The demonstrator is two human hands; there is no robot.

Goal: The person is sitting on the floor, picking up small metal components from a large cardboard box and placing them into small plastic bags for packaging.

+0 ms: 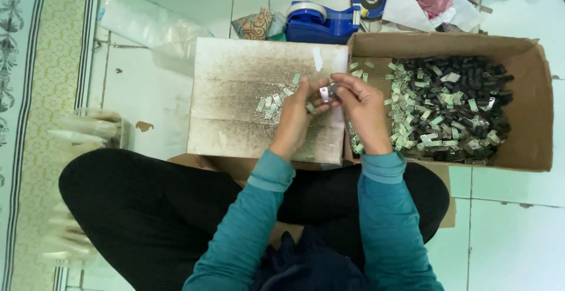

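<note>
You sit cross-legged on a white tiled floor [512, 220], seen from above, in teal sleeves. Your left hand [297, 111] and right hand [362, 108] meet over a worn, stained cardboard slab [235, 126] in front of your knees. Between the fingertips of both hands you pinch a small silvery metal clip [325, 94]; both hands are closed on it.

On the slab, just left of your left hand, lies a loose scatter of the same small metal clips [272, 104].

Touching the slab's right edge is an open brown cardboard box [532, 108]. It holds a heap of small black plastic pieces [477, 76] towards the far right, with many silvery clips [424, 126] mixed over and beside them.

Beyond the slab stands a blue tape dispenser [321, 23], with a crumpled clear plastic bag [147, 23] to its left.
</note>
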